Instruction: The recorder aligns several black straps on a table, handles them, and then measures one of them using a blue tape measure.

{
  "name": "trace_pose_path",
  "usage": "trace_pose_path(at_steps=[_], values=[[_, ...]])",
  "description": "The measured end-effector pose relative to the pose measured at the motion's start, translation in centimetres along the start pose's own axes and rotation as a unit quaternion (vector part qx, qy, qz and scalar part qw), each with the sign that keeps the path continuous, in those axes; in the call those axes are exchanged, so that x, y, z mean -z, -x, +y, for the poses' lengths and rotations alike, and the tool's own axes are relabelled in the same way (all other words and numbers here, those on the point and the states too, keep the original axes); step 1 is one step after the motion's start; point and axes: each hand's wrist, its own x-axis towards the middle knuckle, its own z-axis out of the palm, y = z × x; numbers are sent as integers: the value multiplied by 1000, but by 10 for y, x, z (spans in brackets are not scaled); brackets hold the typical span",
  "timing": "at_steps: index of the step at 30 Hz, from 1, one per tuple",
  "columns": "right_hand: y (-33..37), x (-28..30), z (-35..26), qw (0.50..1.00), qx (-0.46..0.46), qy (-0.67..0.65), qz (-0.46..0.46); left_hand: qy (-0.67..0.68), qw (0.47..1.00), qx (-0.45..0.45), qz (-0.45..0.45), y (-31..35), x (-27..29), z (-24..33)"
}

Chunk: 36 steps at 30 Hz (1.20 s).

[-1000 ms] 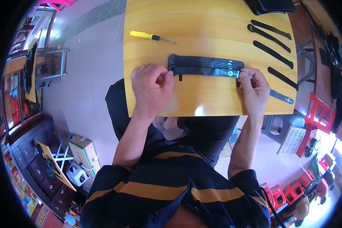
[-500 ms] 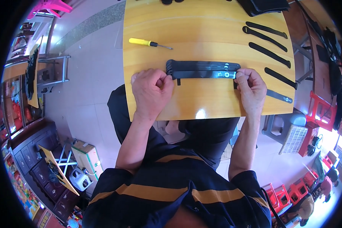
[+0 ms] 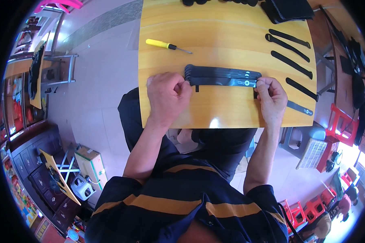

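Several black cable straps (image 3: 223, 73) lie overlapped in a stack on the table, their rounded ends fanned at the left. My left hand (image 3: 168, 95) is closed, with thumb and forefinger pinching the left end of the nearest strap. At that strap's other end, my right hand (image 3: 271, 96) pinches the tip beside a printed label. Short black tabs stick out below the stack near both ends. Behind my left hand rests a yellow-handled screwdriver (image 3: 161, 43), its tip pointing right.
Single black straps (image 3: 292, 65) lie spaced along the table's right side, and a grey one (image 3: 299, 107) is beyond my right hand. Black flat pieces (image 3: 286, 10) are piled at the far right corner. The wooden table (image 3: 215, 109) ends just before my lap.
The whole view has shifted slightly, so the table appears a little further right. Both hands keep their pinch on the strap, and the stack looks unchanged.
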Motion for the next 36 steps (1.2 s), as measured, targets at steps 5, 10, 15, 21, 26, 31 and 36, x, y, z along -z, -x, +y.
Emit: trace_pose_path(at_steps=[5, 10, 15, 21, 26, 31, 36], values=[[0, 2, 1, 1000, -3, 8, 1, 21, 1000, 16, 3, 3, -3, -3], [0, 1, -3, 1000, -6, 13, -3, 8, 1000, -6, 24, 3, -3, -5], [1, 0, -5, 1000, -11, 24, 5, 15, 1000, 9, 21, 3, -1, -5], [1, 2, -4, 1000, -12, 21, 0, 10, 1000, 0, 18, 2, 0, -4], [0, 3, -1, 1000, -10, 10, -2, 18, 1000, 15, -5, 2, 0, -3], [1, 0, -3, 1000, -20, -6, 2, -9, 1000, 3, 2, 0, 1, -2], [-1, 2, 0, 1000, 8, 13, -9, -11, 999, 30, -29, 1, -1, -2]])
